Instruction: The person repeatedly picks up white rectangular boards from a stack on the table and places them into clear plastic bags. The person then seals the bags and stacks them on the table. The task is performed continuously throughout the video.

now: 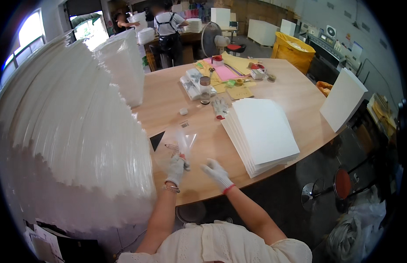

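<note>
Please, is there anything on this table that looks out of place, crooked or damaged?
Nothing looks spilled or damaged. The white sheet stack leans a little, its layers stepped along the left edge. One spare work glove lies alone above it. The left hand holds a clear plastic sleeve; the right hand is open beside it.

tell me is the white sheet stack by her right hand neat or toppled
Neat. The sheet stack lies flat on the table, edges roughly aligned, only slightly fanned at the near side.
</note>
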The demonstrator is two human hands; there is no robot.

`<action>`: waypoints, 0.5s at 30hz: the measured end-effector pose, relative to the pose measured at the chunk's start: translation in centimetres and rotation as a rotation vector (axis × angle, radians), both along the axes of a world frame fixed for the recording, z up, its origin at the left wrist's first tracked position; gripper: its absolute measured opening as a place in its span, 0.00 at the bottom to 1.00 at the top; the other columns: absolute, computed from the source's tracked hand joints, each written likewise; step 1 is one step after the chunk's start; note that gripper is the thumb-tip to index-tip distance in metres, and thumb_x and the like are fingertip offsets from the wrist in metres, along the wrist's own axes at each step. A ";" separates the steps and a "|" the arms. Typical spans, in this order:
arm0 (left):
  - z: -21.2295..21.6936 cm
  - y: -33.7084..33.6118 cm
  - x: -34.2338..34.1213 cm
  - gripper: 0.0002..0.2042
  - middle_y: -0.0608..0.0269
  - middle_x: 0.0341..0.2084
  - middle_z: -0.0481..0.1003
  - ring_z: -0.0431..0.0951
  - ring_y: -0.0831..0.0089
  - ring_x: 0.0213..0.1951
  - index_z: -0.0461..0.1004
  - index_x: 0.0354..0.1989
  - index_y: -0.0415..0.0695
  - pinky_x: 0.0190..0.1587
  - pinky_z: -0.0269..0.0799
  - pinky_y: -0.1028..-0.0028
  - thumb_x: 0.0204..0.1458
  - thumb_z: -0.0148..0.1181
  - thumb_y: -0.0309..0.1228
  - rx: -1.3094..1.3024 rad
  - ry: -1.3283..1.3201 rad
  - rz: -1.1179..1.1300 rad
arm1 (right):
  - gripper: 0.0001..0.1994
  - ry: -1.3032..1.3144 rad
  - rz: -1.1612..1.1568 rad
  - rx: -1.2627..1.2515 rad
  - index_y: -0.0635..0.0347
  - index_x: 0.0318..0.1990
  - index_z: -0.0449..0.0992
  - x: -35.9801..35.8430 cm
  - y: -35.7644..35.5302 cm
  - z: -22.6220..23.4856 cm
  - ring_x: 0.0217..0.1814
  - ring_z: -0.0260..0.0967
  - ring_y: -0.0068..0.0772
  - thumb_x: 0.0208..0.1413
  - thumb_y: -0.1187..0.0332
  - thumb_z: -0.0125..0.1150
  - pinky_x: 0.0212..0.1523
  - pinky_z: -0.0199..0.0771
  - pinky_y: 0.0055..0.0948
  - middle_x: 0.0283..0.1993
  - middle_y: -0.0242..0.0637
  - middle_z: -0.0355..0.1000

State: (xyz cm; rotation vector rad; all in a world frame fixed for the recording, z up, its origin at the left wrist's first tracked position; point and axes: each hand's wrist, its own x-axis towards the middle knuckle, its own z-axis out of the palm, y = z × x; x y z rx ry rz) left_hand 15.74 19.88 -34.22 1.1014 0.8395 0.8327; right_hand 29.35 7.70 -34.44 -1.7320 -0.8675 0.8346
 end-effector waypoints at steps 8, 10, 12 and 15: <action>-4.5 1.4 -0.8 0.04 0.66 0.21 0.71 0.67 0.80 0.18 0.68 0.29 0.45 0.20 0.65 0.78 0.52 0.48 0.29 -0.006 0.165 0.126 | 0.22 -0.539 0.005 -0.190 0.61 0.46 0.69 3.5 -1.1 -3.1 0.47 0.67 0.44 0.45 0.59 0.63 0.46 0.67 0.37 0.48 0.48 0.68; -3.4 2.2 -0.1 0.02 0.67 0.22 0.71 0.66 0.81 0.19 0.68 0.29 0.45 0.20 0.64 0.79 0.50 0.48 0.28 -0.034 0.169 0.138 | 0.21 -0.996 -0.244 -0.012 0.61 0.44 0.69 3.6 -3.9 -4.3 0.48 0.65 0.48 0.44 0.61 0.64 0.48 0.66 0.38 0.48 0.50 0.67; -2.0 1.7 1.2 0.04 0.67 0.21 0.71 0.66 0.80 0.19 0.68 0.32 0.45 0.20 0.64 0.78 0.49 0.48 0.26 0.056 0.307 -0.007 | 0.23 -0.920 -0.032 0.500 0.62 0.46 0.68 1.8 -2.3 -2.2 0.53 0.62 0.51 0.43 0.61 0.64 0.53 0.62 0.40 0.52 0.52 0.63; 1.1 0.3 2.7 0.09 0.67 0.22 0.71 0.67 0.80 0.20 0.68 0.39 0.43 0.21 0.64 0.77 0.49 0.47 0.26 0.197 0.300 -0.144 | 0.22 -0.583 0.245 0.449 0.63 0.47 0.67 -1.9 0.8 -0.8 0.57 0.59 0.50 0.45 0.61 0.61 0.55 0.60 0.40 0.54 0.53 0.62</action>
